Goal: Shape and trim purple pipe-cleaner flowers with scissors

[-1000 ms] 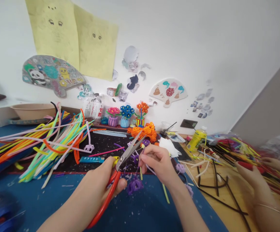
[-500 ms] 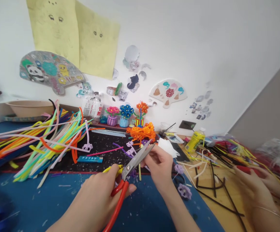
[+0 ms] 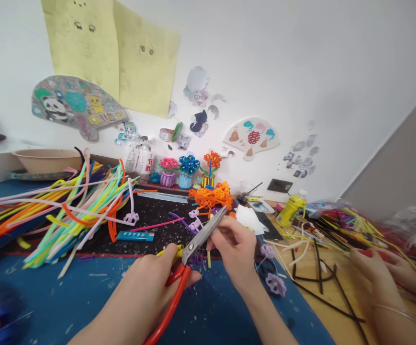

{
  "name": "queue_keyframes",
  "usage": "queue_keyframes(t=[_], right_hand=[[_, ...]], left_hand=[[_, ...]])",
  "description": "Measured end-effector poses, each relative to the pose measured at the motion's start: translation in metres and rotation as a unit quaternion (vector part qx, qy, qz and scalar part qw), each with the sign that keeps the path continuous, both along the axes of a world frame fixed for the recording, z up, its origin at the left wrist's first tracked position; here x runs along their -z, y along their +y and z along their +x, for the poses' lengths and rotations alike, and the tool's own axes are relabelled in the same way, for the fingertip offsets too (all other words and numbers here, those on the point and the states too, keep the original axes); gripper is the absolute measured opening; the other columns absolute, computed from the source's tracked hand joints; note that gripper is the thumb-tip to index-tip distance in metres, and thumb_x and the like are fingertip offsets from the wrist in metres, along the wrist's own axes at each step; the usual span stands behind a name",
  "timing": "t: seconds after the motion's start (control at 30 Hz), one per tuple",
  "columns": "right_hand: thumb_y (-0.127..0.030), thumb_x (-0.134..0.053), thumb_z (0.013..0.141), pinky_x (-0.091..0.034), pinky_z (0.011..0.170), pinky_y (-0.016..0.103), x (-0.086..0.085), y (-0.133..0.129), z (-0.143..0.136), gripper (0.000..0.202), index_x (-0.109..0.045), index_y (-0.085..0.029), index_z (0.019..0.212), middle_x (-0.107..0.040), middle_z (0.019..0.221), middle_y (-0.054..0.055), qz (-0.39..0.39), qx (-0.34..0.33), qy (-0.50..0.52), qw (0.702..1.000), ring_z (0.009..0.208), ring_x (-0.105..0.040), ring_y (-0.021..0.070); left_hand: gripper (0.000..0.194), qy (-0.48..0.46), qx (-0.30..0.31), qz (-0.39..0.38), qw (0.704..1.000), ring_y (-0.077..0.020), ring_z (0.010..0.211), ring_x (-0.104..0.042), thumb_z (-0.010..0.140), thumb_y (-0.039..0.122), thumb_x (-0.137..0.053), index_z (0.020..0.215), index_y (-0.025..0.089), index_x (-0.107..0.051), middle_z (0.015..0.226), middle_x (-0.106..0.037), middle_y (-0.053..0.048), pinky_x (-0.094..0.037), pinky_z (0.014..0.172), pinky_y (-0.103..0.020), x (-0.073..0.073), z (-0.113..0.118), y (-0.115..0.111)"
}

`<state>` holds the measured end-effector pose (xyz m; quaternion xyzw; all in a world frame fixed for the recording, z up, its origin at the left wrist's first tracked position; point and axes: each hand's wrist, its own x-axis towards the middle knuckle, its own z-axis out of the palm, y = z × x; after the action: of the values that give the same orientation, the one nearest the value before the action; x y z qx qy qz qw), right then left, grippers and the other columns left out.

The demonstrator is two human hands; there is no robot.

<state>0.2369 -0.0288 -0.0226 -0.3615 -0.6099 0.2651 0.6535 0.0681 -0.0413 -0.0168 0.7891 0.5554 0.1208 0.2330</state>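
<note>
The scissors point(image 3: 185, 275), with long red handles and metal blades, are gripped in my left hand point(image 3: 143, 287). Their blades lie together and point up and right to the fingers of my right hand point(image 3: 234, 249). A piece of yellow pipe cleaner point(image 3: 174, 252) shows at my left index finger; whether it is held there I cannot tell. My right fingers are pinched, and whatever they hold is hidden. Behind the blades lie lilac pipe-cleaner flowers point(image 3: 195, 223) and a heap of orange looped pipe cleaners point(image 3: 211, 196). More lilac flowers point(image 3: 275, 284) rest beside my right wrist.
Loose colourful pipe cleaners point(image 3: 82, 206) pile up at left, near a turquoise packet point(image 3: 135, 236). Potted pipe-cleaner flowers point(image 3: 189, 167) stand along the wall. On the right are a yellow bottle point(image 3: 292, 209), black pipe cleaners point(image 3: 340, 292) and another person's hands point(image 3: 376, 273) with something red.
The scissor blades, parted before, have come together by my right fingers. The red handles have closed too. At right, the other person's hands have shifted slightly.
</note>
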Motion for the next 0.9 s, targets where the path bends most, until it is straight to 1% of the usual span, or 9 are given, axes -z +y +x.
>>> queue_keyframes(t=[0.2,0.4,0.57,0.67,0.73,0.8,0.9], right_hand=[[-0.013,-0.057,0.08,-0.044,0.048,0.018,0.0,-0.001,0.001,0.013,-0.063,-0.019,0.07,-0.058,0.054,-0.005,-0.003,-0.002,-0.01,1.0,0.046,-0.056,0.0084],[-0.011,-0.057,0.08,-0.043,0.048,0.018,-0.002,-0.001,0.001,0.014,-0.061,-0.019,0.068,-0.056,0.052,-0.005,-0.004,0.001,-0.023,1.0,0.046,-0.054,0.0083],[-0.012,-0.056,0.08,-0.043,0.049,0.018,-0.001,0.0,0.001,0.014,-0.061,-0.019,0.07,-0.055,0.053,-0.006,-0.003,0.0,-0.024,1.0,0.048,-0.055,0.008],[-0.012,-0.056,0.08,-0.044,0.049,0.018,0.0,0.001,0.001,0.014,-0.061,-0.019,0.069,-0.056,0.054,-0.006,-0.007,-0.008,-0.022,1.0,0.047,-0.055,0.0078],[-0.015,-0.057,0.081,-0.043,0.048,0.018,-0.001,0.001,0.001,0.013,-0.06,-0.019,0.069,-0.057,0.054,-0.005,-0.01,-0.007,-0.017,1.0,0.046,-0.055,0.0078],[-0.017,-0.059,0.081,-0.043,0.047,0.019,-0.002,0.002,0.001,0.014,-0.058,-0.019,0.068,-0.058,0.055,-0.004,-0.012,0.003,-0.013,1.0,0.046,-0.055,0.0081],[-0.02,-0.061,0.081,-0.044,0.046,0.02,-0.003,0.003,0.001,0.015,-0.056,-0.019,0.067,-0.061,0.058,-0.003,-0.023,0.011,0.001,1.0,0.045,-0.055,0.0085]], left_hand=[[0.025,0.012,-0.005,0.025,1.0,-0.0263,0.065,-0.062,0.079,0.045,-0.041,0.068,0.026,-0.029,0.058,-0.055,-0.001,-0.022,0.053,-0.025,0.004,-0.001,0.003],[0.027,0.015,-0.004,0.025,1.0,-0.027,0.064,-0.062,0.079,0.048,-0.04,0.069,0.026,-0.029,0.06,-0.056,-0.002,-0.023,0.053,-0.026,0.005,-0.002,0.004],[0.027,0.02,-0.002,0.026,0.999,-0.0248,0.06,-0.059,0.079,0.048,-0.04,0.068,0.026,-0.029,0.058,-0.052,-0.001,-0.022,0.053,-0.026,0.005,-0.004,0.004],[0.029,0.018,-0.012,0.026,0.999,-0.0212,0.054,-0.053,0.077,0.049,-0.041,0.066,0.025,-0.03,0.055,-0.048,0.001,-0.021,0.052,-0.026,0.004,-0.004,0.004],[0.029,0.0,-0.024,0.028,0.999,-0.0174,0.049,-0.046,0.076,0.05,-0.042,0.065,0.025,-0.031,0.053,-0.045,0.002,-0.021,0.052,-0.025,0.004,-0.005,0.004],[0.03,-0.038,-0.033,0.036,0.998,-0.0142,0.047,-0.038,0.074,0.051,-0.042,0.064,0.025,-0.032,0.051,-0.044,0.003,-0.022,0.051,-0.025,0.004,-0.006,0.007],[0.032,-0.113,-0.049,0.076,0.99,-0.0115,0.046,-0.028,0.073,0.053,-0.042,0.061,0.024,-0.033,0.048,-0.039,0.005,-0.022,0.05,-0.023,0.005,-0.008,0.012]])
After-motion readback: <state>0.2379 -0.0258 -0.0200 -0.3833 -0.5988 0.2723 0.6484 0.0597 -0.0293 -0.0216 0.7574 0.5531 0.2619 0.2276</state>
